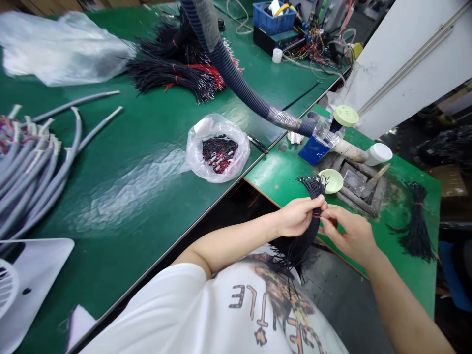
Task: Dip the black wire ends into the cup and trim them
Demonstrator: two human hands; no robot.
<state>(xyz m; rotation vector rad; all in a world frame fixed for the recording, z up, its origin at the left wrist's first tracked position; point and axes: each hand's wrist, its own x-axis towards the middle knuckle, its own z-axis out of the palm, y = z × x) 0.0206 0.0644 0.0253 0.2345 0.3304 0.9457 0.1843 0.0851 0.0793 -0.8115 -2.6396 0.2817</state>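
Note:
A bundle of black wires (311,184) is gripped by my left hand (300,215), its upper ends fanning out above the fist and its lower ends hanging down in front of the shirt. A thin red tie (316,215) goes around the bundle. My right hand (346,230) is closed at that tie, thumb and fingertips pinched together against it. Just beyond the wire tips, a pale green dish (332,181) holds a few small black pieces. Another tied bundle of black wires (417,223) lies on the green table to the right.
A ribbed hose (250,98) reaches down to a blue box (315,149) beside a dirty metal tray (372,209). On the left table lie an open plastic bag (191,152) of small black and red parts, thick grey cables (55,172) and more wire bundles (173,73).

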